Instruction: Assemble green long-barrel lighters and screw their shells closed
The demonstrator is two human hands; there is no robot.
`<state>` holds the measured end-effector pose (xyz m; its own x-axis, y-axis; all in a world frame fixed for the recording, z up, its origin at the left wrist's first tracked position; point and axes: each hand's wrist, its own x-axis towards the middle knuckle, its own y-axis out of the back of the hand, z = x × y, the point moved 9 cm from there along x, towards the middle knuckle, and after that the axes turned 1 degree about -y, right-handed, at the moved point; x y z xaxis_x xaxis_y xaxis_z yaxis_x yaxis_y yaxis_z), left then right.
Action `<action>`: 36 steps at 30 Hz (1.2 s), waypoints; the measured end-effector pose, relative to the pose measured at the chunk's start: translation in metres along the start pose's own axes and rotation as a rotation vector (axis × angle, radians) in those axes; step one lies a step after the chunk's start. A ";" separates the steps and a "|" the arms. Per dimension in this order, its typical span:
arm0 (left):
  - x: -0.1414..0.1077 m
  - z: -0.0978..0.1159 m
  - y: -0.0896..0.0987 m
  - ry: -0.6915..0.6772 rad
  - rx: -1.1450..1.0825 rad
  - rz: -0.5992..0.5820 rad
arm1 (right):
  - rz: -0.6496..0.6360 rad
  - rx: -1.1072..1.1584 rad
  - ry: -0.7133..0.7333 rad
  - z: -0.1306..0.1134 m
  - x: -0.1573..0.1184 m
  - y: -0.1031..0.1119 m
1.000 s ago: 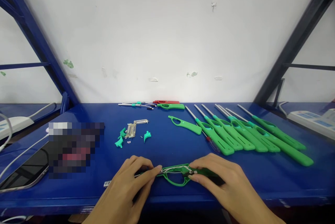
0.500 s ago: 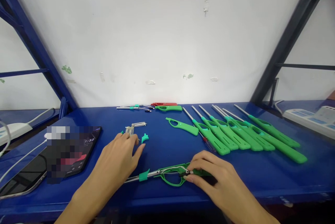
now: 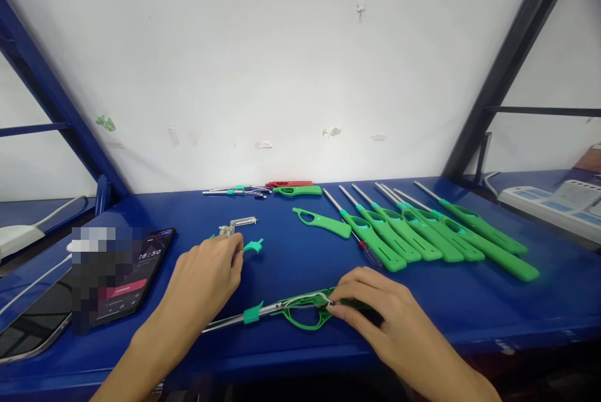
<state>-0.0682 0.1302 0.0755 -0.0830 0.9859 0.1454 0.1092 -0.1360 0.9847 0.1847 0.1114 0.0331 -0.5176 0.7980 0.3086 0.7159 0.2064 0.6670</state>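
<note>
My left hand [image 3: 211, 270] is closed at the fingertips on a small teal trigger piece [image 3: 254, 245], beside clear plastic fuel tanks [image 3: 244, 221]. In front of me lies an open green lighter shell half [image 3: 307, 327], with a metal tube [image 3: 270, 309], a teal collar [image 3: 253, 313] and a white wire [image 3: 305, 298] in it. My right hand [image 3: 375, 311] pinches a small black igniter part [image 3: 325, 309] at the shell's handle. The palm and fingers hide much of the handle.
Several assembled green lighters [image 3: 408, 233] lie in a row at the right, with a screwdriver [image 3: 369, 252] partly under them. A loose green shell half [image 3: 323, 223] lies mid-table. Red shell parts [image 3: 288, 184] and wired tubes [image 3: 235, 191] sit by the wall. Phones [image 3: 136, 283] lie left.
My left thumb and fingers have closed together on the teal trigger piece, which has tipped flatter. The right hand stays at the shell, and the view has shifted slightly.
</note>
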 end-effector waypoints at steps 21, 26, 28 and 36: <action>-0.073 0.085 -0.001 -0.522 -0.435 0.227 | -0.020 0.079 -0.008 -0.004 0.000 0.002; -0.072 0.086 -0.004 -0.512 -0.523 0.200 | -0.023 0.085 0.006 -0.003 0.001 0.003; -0.072 0.086 -0.005 -0.520 -0.563 0.201 | -0.016 0.092 0.017 -0.002 0.002 0.004; -0.072 0.090 -0.004 -0.532 -0.603 0.281 | -0.010 0.156 -0.011 0.009 0.003 0.006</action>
<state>0.0263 0.0681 0.0519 0.3613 0.8021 0.4756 -0.5025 -0.2622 0.8239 0.1916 0.1195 0.0321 -0.5207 0.8013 0.2945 0.7753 0.2994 0.5562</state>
